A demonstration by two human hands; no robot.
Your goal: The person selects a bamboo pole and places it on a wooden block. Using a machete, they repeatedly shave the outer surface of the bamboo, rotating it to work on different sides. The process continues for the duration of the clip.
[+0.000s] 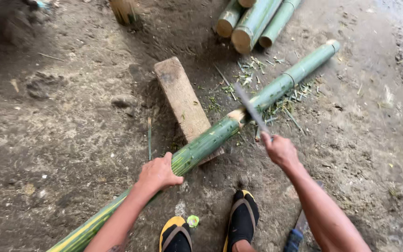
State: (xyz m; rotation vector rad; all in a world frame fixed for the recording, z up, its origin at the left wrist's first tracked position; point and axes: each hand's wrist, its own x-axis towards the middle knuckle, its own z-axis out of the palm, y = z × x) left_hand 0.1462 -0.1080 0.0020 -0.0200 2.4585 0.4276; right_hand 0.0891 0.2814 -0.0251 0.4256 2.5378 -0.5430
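**Bare arms, black-and-yellow footwear**

Both forearms are bare, with no sleeves, gloves, watch or rings showing on the left hand [157, 172] or the right hand [281, 150]. At the bottom centre of the frame, two feet wear black socks [242, 218] inside yellow-soled sandals [175, 233] with tan straps crossing the top of each foot.

Head camera: single view, yours, looks steeply down and forward; near your hands, bamboo pole [220, 133], dirt floor [61, 121].
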